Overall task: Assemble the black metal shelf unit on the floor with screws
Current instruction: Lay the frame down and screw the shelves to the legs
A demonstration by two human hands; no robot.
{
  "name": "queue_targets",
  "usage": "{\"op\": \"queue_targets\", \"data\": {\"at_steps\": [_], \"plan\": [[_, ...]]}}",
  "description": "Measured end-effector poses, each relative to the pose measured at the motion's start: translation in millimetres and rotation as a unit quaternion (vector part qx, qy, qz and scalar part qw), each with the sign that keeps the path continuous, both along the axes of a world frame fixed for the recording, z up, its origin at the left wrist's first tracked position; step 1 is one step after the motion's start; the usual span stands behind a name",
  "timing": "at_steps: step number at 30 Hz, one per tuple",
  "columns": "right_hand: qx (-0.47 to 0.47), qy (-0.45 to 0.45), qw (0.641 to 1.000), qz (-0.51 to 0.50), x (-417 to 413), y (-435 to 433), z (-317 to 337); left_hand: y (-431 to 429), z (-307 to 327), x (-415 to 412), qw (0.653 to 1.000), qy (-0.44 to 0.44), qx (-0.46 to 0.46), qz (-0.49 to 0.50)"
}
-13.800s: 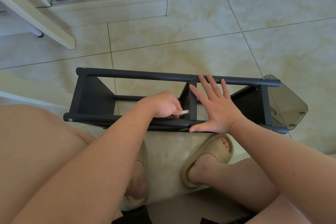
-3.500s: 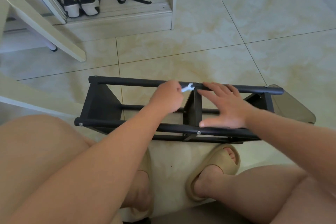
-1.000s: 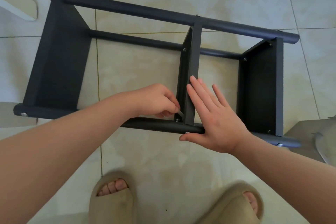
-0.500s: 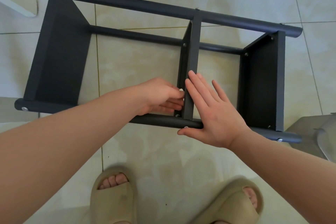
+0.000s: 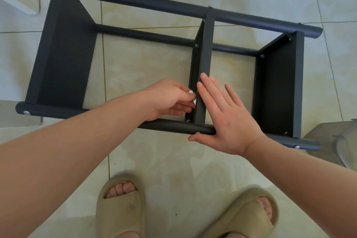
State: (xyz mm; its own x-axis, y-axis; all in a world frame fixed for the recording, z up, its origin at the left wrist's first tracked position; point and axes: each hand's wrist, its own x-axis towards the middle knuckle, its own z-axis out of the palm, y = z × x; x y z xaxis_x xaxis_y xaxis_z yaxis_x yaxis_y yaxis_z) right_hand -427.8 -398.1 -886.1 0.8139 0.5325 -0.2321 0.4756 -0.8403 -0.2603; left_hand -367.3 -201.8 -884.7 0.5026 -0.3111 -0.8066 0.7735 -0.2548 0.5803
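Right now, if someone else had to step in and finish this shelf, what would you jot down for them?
Left hand: fingers pinch a small silvery tool beside the middle panel.
Right hand: flat, pressing the middle panel and the near tube.
Shelf unit lies on its side on the tiled floor, three panels between the tubes.
Done: screw heads show at the visible joints.
Left: probably tightening the screw at the middle panel's near end; tightness elsewhere cannot be judged.
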Motion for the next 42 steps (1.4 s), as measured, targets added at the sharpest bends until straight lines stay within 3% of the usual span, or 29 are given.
{"op": "queue_targets", "data": {"at_steps": [19, 42], "plan": [[-0.023, 0.003, 1.000, 0.005, 0, 0, 0, 2, 1, -1, 0.999, 0.002, -0.002, -0.039], [-0.023, 0.003, 1.000, 0.002, 0, 1, 1, 21, 8, -1, 0.969, -0.077, 0.041, -0.233]]}}
